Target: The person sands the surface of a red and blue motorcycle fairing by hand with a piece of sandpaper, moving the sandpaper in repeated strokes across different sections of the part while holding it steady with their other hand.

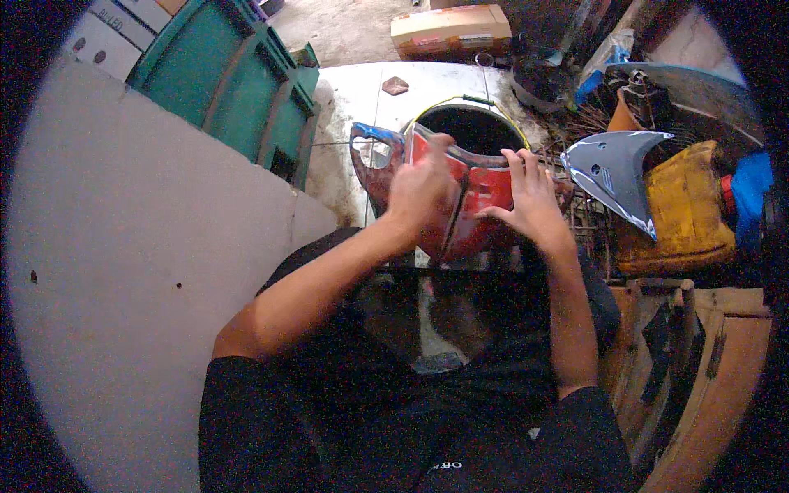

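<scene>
A red motorcycle body panel [486, 191] with scuffed paint and a dark seam down its middle is tilted in front of me, above my lap. Its left end has a worn, looped part [367, 169] edged in blue. My left hand [422, 187] presses on the panel's left half, its fingers curled and slightly blurred; whatever they hold, if anything, is hidden. On the right half, my right hand [532, 197] grips the panel, its fingers along the upper edge and its thumb across the red face. Just behind the panel is a dark bucket [503, 130] with a yellow handle.
To the right lie a grey body panel [612, 168], a yellow jerrycan [686, 209] and a wooden frame [723, 353]. A white wall [148, 214] and a green cabinet [222, 78] flank my left. A cardboard box [450, 31] rests on the floor ahead.
</scene>
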`<state>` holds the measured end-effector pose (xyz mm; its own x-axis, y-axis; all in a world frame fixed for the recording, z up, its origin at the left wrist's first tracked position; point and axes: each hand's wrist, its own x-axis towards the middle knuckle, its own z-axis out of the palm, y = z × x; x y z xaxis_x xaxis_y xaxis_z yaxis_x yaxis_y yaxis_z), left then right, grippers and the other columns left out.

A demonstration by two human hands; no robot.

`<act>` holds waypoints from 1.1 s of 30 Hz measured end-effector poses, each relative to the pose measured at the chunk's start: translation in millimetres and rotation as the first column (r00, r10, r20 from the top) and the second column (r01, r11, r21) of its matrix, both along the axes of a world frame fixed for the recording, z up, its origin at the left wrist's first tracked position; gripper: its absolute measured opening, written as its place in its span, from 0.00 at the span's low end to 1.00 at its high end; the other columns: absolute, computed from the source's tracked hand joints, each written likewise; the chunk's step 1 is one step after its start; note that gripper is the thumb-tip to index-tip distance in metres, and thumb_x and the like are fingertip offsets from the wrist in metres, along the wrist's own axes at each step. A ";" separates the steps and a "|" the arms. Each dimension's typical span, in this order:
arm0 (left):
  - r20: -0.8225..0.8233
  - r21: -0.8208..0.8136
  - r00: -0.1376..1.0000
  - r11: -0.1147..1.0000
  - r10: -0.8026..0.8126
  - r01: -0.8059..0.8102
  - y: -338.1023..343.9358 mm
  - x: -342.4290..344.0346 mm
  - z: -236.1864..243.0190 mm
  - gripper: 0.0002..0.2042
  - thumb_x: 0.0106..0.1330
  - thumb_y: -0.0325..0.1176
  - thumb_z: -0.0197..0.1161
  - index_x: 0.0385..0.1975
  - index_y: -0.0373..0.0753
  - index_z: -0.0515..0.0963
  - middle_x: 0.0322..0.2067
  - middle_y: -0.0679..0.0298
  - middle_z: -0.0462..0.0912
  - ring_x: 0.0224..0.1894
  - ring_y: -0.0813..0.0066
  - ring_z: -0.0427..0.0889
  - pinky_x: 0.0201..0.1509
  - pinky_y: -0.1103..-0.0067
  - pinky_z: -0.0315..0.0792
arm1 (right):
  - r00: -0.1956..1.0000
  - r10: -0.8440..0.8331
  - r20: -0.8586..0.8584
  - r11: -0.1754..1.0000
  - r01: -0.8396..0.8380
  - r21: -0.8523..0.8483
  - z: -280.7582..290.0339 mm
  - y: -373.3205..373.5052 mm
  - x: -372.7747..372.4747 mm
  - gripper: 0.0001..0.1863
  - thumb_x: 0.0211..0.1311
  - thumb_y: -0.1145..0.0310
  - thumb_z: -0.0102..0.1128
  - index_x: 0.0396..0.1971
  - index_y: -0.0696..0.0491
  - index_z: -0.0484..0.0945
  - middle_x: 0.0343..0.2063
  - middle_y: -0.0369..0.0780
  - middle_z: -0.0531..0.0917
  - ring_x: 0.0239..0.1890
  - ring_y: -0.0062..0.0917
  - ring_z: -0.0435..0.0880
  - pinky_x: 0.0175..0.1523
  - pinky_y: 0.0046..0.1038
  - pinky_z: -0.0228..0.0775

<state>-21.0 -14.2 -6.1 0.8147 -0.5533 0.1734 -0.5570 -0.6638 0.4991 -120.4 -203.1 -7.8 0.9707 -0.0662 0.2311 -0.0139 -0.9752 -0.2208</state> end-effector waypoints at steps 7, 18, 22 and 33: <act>0.131 0.058 0.979 0.984 0.158 -0.166 18.3 39.1 7.7 0.21 0.63 0.33 0.57 0.53 0.34 0.61 0.25 0.50 0.82 0.24 0.48 0.82 0.25 0.57 0.74 | 0.999 -0.022 -0.025 1.000 0.023 0.017 -3.6 0.1 -0.2 0.57 0.37 0.46 0.78 0.66 0.51 0.54 0.61 0.49 0.61 0.63 0.48 0.65 0.65 0.52 0.57; 0.103 0.075 0.988 0.990 0.113 -0.121 11.8 21.4 2.3 0.20 0.65 0.31 0.52 0.55 0.36 0.60 0.28 0.46 0.82 0.28 0.47 0.84 0.28 0.57 0.74 | 1.000 -0.013 -0.014 1.000 0.013 0.000 0.7 1.1 -0.3 0.57 0.37 0.46 0.78 0.66 0.52 0.55 0.60 0.49 0.62 0.63 0.48 0.65 0.65 0.50 0.57; 0.225 0.040 0.973 0.999 -0.042 0.034 -2.8 4.7 0.6 0.18 0.64 0.30 0.53 0.54 0.39 0.63 0.26 0.48 0.82 0.27 0.50 0.84 0.29 0.59 0.75 | 0.998 -0.024 -0.063 0.999 0.023 -0.024 -2.8 -1.9 1.6 0.58 0.38 0.43 0.77 0.67 0.52 0.54 0.61 0.47 0.61 0.64 0.45 0.65 0.65 0.52 0.57; 0.330 0.047 0.942 0.997 -0.066 0.054 -7.8 8.2 0.8 0.15 0.64 0.32 0.55 0.49 0.40 0.64 0.26 0.53 0.82 0.27 0.53 0.84 0.38 0.63 0.74 | 0.997 -0.026 -0.071 0.999 0.028 0.023 -2.4 0.2 0.3 0.56 0.38 0.49 0.79 0.67 0.51 0.55 0.60 0.49 0.62 0.64 0.49 0.63 0.67 0.52 0.54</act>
